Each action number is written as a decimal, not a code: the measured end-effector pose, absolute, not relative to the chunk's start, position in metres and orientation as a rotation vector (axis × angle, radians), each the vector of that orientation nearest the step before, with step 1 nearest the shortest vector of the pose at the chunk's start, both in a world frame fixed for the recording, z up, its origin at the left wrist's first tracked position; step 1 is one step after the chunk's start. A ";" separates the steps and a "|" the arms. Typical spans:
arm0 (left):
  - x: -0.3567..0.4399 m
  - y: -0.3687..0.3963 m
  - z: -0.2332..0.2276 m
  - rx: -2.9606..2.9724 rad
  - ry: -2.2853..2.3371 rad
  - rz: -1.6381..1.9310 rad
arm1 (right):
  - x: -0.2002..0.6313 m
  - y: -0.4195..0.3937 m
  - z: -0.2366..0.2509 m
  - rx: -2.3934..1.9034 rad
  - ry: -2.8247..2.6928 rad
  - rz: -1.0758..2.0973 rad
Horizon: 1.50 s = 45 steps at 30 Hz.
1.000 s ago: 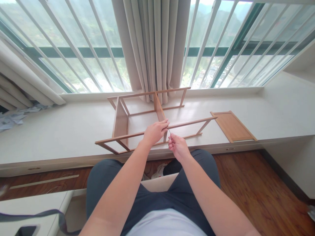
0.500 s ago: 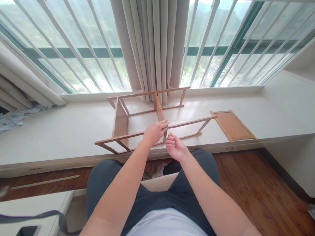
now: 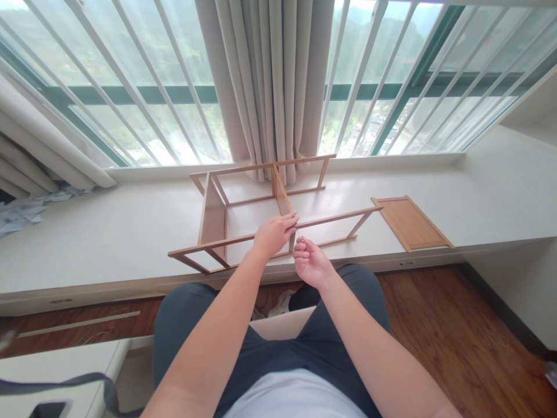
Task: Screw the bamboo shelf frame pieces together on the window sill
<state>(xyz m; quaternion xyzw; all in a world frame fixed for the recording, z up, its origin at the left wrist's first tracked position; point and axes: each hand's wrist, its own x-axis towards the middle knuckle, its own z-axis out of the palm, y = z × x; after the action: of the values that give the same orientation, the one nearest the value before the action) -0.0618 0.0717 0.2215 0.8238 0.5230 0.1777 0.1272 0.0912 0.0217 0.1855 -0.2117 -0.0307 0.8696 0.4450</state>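
Assembly work is in hand on a light-brown wooden slatted frame point(image 3: 261, 203) lying on the white window ledge point(image 3: 108, 232), in front of the beige curtain point(image 3: 274, 81). The left hand point(image 3: 273, 233) clasps the frame's near rail where the middle divider meets it. The right hand point(image 3: 308, 262) pinches a thin metal tool point(image 3: 299, 234), its tip at that joint, so a fastener is probably being driven. A flat wooden panel point(image 3: 411, 223) lies apart, rightward. Next, judging by this, the tool needs steady turning.
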 end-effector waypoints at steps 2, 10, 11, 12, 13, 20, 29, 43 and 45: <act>-0.062 0.072 0.222 2.394 1.527 0.510 | 0.091 0.020 0.187 -0.536 -0.030 2.156; -0.063 0.074 0.217 2.425 1.503 0.547 | 0.089 0.011 0.187 -0.672 -0.049 2.072; -0.063 0.074 0.216 2.427 1.503 0.550 | 0.089 0.009 0.186 -0.714 -0.087 2.044; -0.063 0.074 0.216 2.428 1.504 0.550 | 0.089 0.008 0.185 -0.763 -0.140 2.005; -0.063 0.074 0.216 2.429 1.506 0.549 | 0.089 0.007 0.184 -0.819 -0.212 1.952; -0.062 0.074 0.218 2.417 1.516 0.519 | 0.093 0.008 0.178 -1.216 -0.884 1.397; -0.062 0.073 0.219 2.402 1.526 0.517 | 0.097 0.013 0.176 -1.437 -1.267 0.936; -0.062 0.074 0.216 2.399 1.521 0.527 | 0.099 0.016 0.173 -1.458 -1.336 0.836; -0.062 0.074 0.216 2.402 1.517 0.534 | 0.099 0.015 0.173 -1.463 -1.339 0.829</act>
<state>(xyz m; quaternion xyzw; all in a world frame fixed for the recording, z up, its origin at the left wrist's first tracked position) -0.0624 0.0741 0.2157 0.8245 0.5206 0.1832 0.1252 0.0991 0.0153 0.1733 -0.5985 -0.5477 0.3392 0.4762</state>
